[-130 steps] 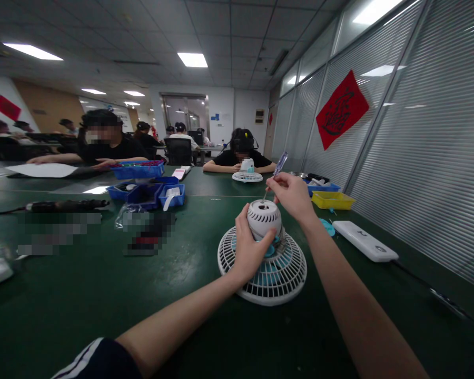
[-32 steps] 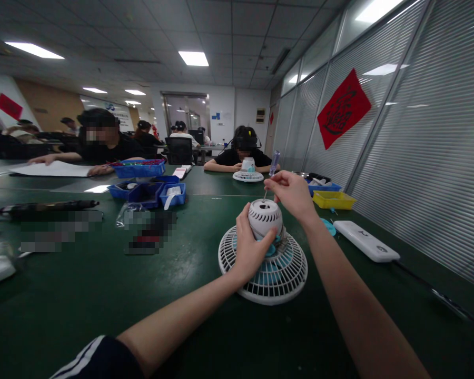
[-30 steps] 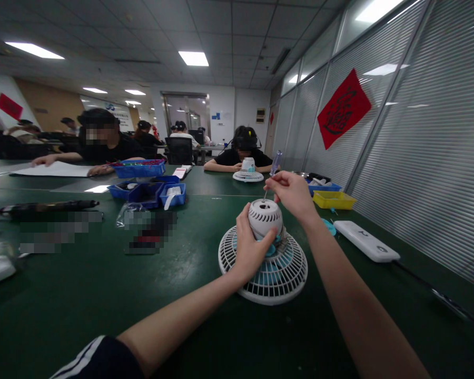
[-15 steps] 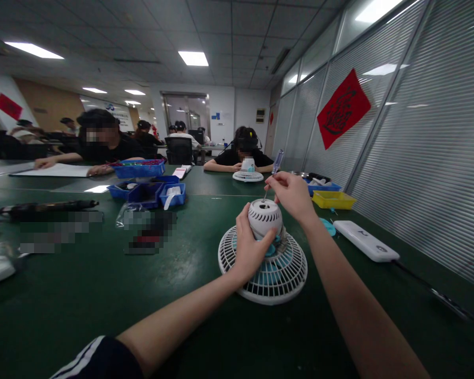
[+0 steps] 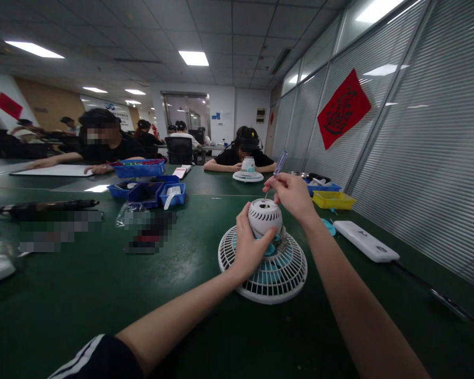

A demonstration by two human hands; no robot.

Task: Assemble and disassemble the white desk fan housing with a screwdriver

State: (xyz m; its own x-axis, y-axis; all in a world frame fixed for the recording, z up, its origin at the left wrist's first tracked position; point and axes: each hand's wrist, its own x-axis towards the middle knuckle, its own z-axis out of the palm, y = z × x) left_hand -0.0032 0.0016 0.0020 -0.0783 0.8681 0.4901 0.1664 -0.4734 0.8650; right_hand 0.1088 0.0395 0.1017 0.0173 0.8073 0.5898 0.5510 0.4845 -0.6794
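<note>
A white fan [image 5: 270, 287] with light-blue blades lies grille-down on the green table, its rounded motor housing [image 5: 265, 218] facing up. My left hand [image 5: 249, 251] wraps round the housing's left side, thumb across the front. Above the housing, my right hand [image 5: 288, 190] pinches a screwdriver [image 5: 280, 163] with a clear purple handle. The handle leans up to the right, and the thin shaft reaches down to the opening in the housing's top. Whether the tip sits on a screw is too small to tell.
Blue bins [image 5: 144, 193] stand at the back left, a yellow tray [image 5: 334, 200] at the right. A white power strip [image 5: 365, 241] with a black cable lies right of my arm. Across the table, a person [image 5: 247, 147] sits behind another fan [image 5: 248, 173].
The screwdriver handle has tilted slightly further to the right, and the fingers of my right hand have shifted a little on it. My left hand and the fan stay put.
</note>
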